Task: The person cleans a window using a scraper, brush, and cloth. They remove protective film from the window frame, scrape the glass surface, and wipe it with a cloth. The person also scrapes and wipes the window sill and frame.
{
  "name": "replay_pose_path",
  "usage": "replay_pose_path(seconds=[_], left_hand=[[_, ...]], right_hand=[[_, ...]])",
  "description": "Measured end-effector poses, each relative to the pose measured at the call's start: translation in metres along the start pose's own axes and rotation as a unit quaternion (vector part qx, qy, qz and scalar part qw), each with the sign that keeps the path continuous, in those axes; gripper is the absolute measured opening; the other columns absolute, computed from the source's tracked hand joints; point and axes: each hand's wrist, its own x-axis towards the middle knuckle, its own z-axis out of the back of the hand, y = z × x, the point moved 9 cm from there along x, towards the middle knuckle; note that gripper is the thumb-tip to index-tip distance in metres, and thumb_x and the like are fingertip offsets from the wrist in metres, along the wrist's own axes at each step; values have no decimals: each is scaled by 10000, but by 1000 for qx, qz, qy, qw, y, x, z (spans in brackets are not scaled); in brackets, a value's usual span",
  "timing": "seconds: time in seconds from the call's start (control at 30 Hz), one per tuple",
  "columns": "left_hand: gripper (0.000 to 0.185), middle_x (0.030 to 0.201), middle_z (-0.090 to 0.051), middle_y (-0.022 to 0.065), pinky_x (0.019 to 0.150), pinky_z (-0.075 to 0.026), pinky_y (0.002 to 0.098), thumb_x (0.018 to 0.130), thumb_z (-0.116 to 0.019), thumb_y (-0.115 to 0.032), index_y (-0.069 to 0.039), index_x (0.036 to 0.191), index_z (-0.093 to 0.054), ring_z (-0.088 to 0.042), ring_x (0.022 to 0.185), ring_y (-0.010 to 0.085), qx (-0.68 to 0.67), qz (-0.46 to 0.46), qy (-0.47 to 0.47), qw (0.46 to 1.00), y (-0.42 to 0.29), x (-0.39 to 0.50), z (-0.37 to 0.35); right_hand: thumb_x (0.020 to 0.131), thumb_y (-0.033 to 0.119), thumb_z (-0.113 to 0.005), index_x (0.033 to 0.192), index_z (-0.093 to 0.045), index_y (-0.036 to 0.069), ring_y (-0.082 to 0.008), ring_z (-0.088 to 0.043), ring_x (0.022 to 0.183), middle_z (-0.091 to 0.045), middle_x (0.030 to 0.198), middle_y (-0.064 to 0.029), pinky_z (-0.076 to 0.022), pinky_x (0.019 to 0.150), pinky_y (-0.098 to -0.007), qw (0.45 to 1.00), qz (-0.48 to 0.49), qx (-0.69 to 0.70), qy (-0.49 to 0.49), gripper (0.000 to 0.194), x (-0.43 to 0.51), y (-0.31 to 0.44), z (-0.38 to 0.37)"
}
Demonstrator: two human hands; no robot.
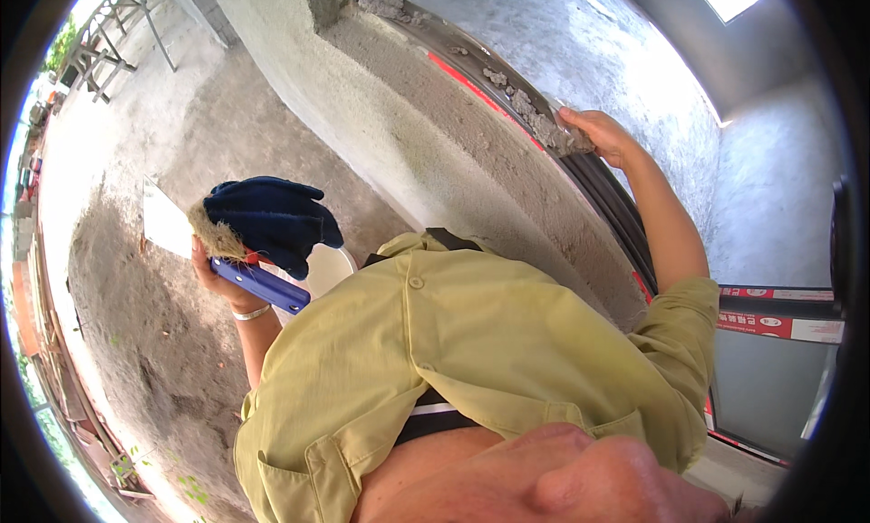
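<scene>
My left hand [217, 275] grips a putty knife with a blue handle [262, 284] and a wide, bright metal blade [166, 217]. Bunched against the blade and handle are a dark blue cloth or glove [265, 217] and a tuft of tan fibre [216, 231]; how they are held is partly hidden. My right hand [601, 134] rests at the dark metal window frame [605, 190], fingers curved around a clump of grey mortar [567, 141]. More mortar crumbs [520, 105] lie along the frame. Whether the right fingers close on the clump is unclear.
A rough cement sill [469, 129] with red tape runs beside the frame. Behind my left hand, a white bucket [329, 271] is partly hidden by my shirt. A metal trestle [102, 47] stands at the upper left. Boards [51, 319] lie along the left edge. A glazed panel [768, 387] is at the right.
</scene>
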Motion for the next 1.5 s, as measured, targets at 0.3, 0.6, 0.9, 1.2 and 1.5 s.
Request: replay_pose_path(seconds=[0.3,0.6,0.9,1.2,1.5], left_hand=[[280,904,-591,82,801,-454,318,877,-443,-303,-45,909,-546,-561,854,176,0,2,17,1000,-6,-3,-14],[313,908,-608,100,771,-489,320,855,-494,-304,-20,971,-553,-588,837,195,-42,9,25,999,-12,-7,-8],[376,1009,-601,104,855,-469,340,870,-447,-335,-18,1055,-530,-582,923,206,-51,-15,49,997,-31,-15,16],[391,991,-587,100,828,-447,326,846,-483,-325,1,1056,-540,-562,909,200,-21,-30,-21,999,-39,-16,38],[484,1092,-573,140,920,-403,349,854,-412,-338,39,1143,-502,-537,1015,231,-4,-31,-3,999,-33,-11,24]], right_hand=[[872,254,-533,910,-584,-3,-195,-578,888,-621,930,-123,-439,824,-340,894,286,288,-189,265,-30,34,10],[755,100,-442,778,-524,31,-143,-455,606,-500,667,-58,-416,687,-316,824,484,293,-21,110,-75,126,-20],[738,82,-444,735,-487,50,-95,-384,552,-467,645,-27,-371,577,-254,789,558,227,117,53,-90,233,-101],[766,132,-480,672,-503,78,-73,-413,532,-467,580,16,-344,489,-241,752,631,170,83,111,-91,297,-152],[694,99,-530,637,-439,61,-131,-446,518,-464,589,-26,-361,475,-297,696,717,-27,26,114,-104,327,-258]])
